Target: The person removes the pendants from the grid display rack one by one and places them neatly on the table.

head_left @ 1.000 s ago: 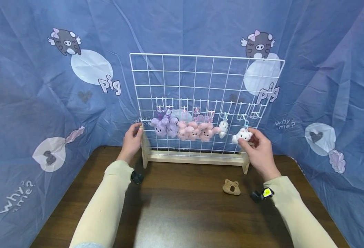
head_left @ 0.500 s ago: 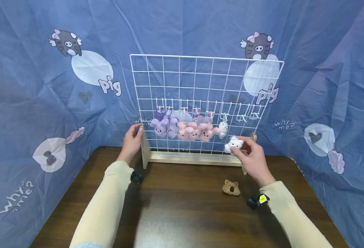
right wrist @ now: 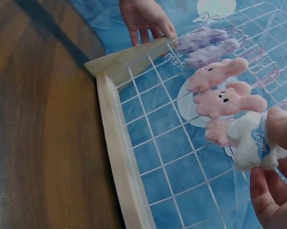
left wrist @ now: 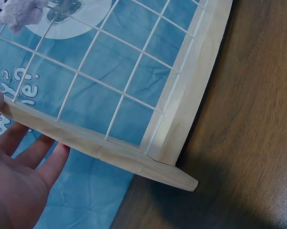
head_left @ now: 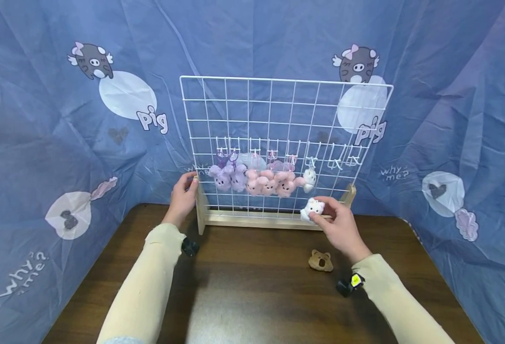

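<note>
My left hand point(head_left: 181, 197) grips the left wooden side post point(left wrist: 105, 150) of a white wire grid rack point(head_left: 271, 102), thumb in front and fingers behind. Between the thumb and fingers of my right hand point(head_left: 340, 230) is a small white plush keychain point(head_left: 312, 209), held low before the grid's right half and off the hooks. Blue lettering shows on this plush in the right wrist view. Two purple plush keychains point(head_left: 222, 179), three pink ones point(head_left: 284, 184) and another white one point(head_left: 310, 178) hang in a row from the rack's hooks. Two hooks point(head_left: 335, 164) at the right bear nothing.
A brown bear-faced piece point(head_left: 321, 261) lies on the dark wooden table point(head_left: 244, 296) near my right wrist. The rack's wooden base bar point(head_left: 252, 220) runs along the table's back. Blue printed cloth point(head_left: 433, 119) hangs behind and at both sides.
The white plush keychain has come away from the hook area, moving down and left with my right hand. My left hand stays on the side post.
</note>
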Action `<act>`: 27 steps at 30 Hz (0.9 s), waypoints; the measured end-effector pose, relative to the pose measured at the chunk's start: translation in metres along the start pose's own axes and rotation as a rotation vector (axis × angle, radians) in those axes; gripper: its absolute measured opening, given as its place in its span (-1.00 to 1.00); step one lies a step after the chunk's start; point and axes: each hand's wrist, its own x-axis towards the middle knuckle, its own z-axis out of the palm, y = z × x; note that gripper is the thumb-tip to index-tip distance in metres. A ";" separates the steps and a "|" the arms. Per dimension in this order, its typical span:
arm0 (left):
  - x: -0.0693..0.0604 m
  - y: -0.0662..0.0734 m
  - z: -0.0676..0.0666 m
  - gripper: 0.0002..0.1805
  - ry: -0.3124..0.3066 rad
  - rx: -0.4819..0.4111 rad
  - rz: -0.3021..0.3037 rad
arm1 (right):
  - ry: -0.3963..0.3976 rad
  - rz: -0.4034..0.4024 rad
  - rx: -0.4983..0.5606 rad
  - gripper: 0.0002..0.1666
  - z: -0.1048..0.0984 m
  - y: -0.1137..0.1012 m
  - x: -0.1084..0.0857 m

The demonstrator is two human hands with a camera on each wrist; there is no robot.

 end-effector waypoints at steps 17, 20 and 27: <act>0.000 0.000 0.001 -0.57 0.002 0.000 0.015 | -0.118 0.077 -0.091 -0.56 0.024 0.023 -0.009; 0.000 0.000 0.001 -0.57 0.002 0.004 0.012 | -0.132 0.088 -0.091 -0.58 0.028 0.027 -0.009; 0.000 -0.001 0.000 -0.56 0.001 -0.001 0.003 | -0.174 0.099 -0.050 -0.59 0.038 0.039 -0.012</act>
